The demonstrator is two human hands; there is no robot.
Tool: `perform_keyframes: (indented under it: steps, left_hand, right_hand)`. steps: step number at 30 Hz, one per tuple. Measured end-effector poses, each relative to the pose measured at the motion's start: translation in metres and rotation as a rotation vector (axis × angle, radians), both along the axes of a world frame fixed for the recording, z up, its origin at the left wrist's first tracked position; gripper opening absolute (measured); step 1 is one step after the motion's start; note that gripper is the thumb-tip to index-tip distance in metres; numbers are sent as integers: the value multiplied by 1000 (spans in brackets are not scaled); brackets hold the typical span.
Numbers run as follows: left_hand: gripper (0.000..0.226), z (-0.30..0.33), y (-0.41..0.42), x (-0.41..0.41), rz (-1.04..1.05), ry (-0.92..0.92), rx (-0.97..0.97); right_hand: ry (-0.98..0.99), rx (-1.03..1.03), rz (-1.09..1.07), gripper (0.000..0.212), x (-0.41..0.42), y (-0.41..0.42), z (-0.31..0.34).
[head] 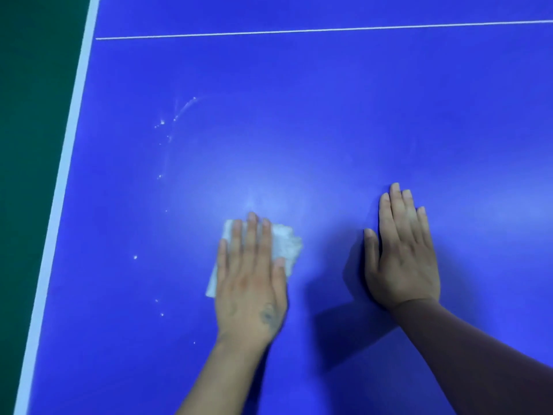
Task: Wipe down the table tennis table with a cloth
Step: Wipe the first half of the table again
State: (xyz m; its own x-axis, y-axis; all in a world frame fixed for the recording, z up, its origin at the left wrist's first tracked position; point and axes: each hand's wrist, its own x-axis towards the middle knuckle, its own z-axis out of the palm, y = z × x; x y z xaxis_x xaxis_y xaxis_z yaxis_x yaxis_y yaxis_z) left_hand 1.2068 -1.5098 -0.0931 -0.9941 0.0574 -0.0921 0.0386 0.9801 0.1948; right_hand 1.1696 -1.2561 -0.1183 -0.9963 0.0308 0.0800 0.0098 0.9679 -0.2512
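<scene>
The blue table tennis table fills the view. A white cloth, folded small, lies flat on it near the lower middle. My left hand presses on the cloth with straight fingers and covers most of it. My right hand rests flat on the bare table to the right of the cloth, fingers together and straight. A trail of small water drops curves across the surface to the left of the cloth.
The table's white side line runs along its left edge, with green floor beyond it. A thin white centre line crosses the table at the far side.
</scene>
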Motion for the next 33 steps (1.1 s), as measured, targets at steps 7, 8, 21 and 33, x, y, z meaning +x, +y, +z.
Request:
perform_keyframes:
  steps: [7, 8, 21, 33]
  left_hand:
    - [65, -9, -24, -126, 305, 64, -17]
    - [66, -11, -17, -141, 334, 69, -2]
    - [63, -3, 62, 18, -97, 40, 83]
    - [66, -14, -5, -92, 260, 96, 5]
  right_hand:
    - [-15, 14, -8, 64, 0, -1, 1]
    - [-13, 13, -8, 64, 0, -2, 1]
    - [6, 43, -9, 65, -2, -1, -3]
    - [30, -4, -10, 64, 0, -2, -2]
